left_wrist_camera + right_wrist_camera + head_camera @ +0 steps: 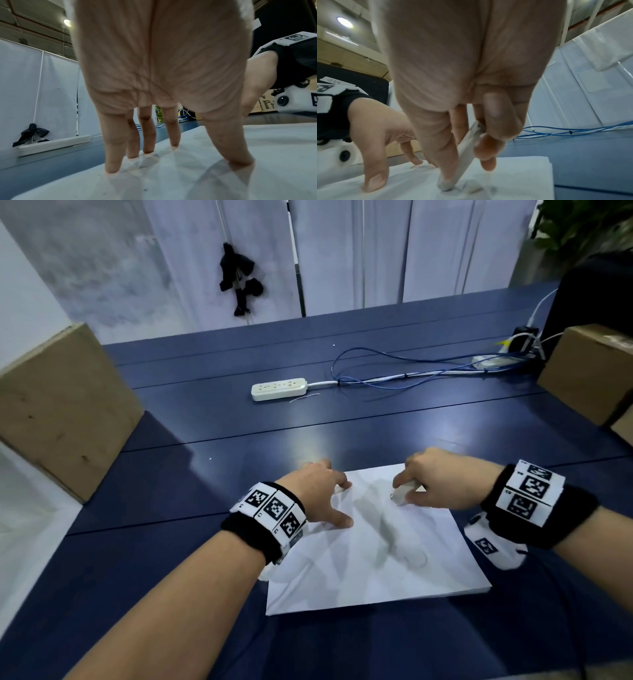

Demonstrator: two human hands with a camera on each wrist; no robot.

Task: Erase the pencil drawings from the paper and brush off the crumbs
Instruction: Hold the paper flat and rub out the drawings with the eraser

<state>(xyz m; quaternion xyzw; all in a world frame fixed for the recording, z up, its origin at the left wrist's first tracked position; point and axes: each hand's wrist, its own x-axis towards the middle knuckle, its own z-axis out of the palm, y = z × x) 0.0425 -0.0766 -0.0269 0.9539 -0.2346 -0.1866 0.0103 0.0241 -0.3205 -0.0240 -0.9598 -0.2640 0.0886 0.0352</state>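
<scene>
- Centrally, a white sheet of paper [383, 546] lies flat on a dark blue table [205, 419] made of long panels with thin seams between them.
- The left hand [318, 491] presses on the paper's left part with fingers [113, 152] straight and spread, their tips touching the sheet; it grasps nothing.
- The right hand [442, 481] pinches a white eraser [400, 494] between thumb and fingers [447, 155]; the eraser's grey, worn tip touches the paper just below those fingertips.
- Faint grey pencil smudges [387, 535] run across the sheet, from beside the eraser tip toward the person.
- Small grey crumbs [472, 188] lie on the paper just beside the eraser tip, seen from the right wrist.
- Each wrist wears a black band with black-and-white square markers [274, 508].
- Well beyond the fingertips, a white power strip [279, 388] lies on the table, with blue and white cables [394, 371] running off to the right.
- 2 cardboard boxes stand at the table's sides, 1 at the left [65, 409] and 1 at the right [589, 371].
- White curtain panels [342, 254] close off the far side of the table; a black cloth bundle [239, 278] hangs on a cord in front of them.
- Green leaves [589, 224] show at the far right corner.
</scene>
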